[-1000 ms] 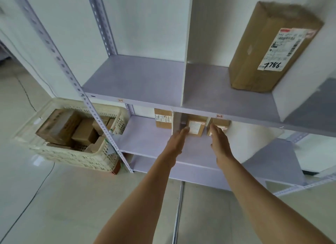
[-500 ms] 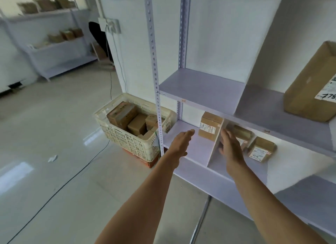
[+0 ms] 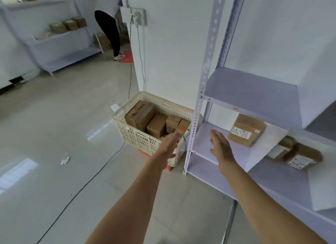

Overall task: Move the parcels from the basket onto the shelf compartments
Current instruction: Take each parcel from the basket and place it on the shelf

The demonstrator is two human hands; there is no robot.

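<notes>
Both our arms are stretched out ahead, and neither hand holds anything. Our left hand (image 3: 171,143) hovers flat, fingers straight, just over the near corner of the basket (image 3: 138,139). Our right hand (image 3: 220,147) is spread wide, palm turned inward, in front of the lower shelf board (image 3: 203,134). The two hands are apart, with the perforated upright post (image 3: 206,70) showing between them.

The basket sits on the floor against the wall, just beside the rack, and there are brown parcels (image 3: 157,125) packed inside it, the biggest one (image 3: 141,115) at the far left. On the lower board, one labelled parcel (image 3: 245,130) lies in the left compartment, tilted, well beyond our right fingertips. Past the white divider (image 3: 263,149), two more parcels (image 3: 301,156) sit close together. The board above (image 3: 251,87) carries nothing that we can see here.

Across the room a person (image 3: 109,25) bends by another rack (image 3: 60,43) holding boxes. A black cable (image 3: 72,194) trails over the floor.
</notes>
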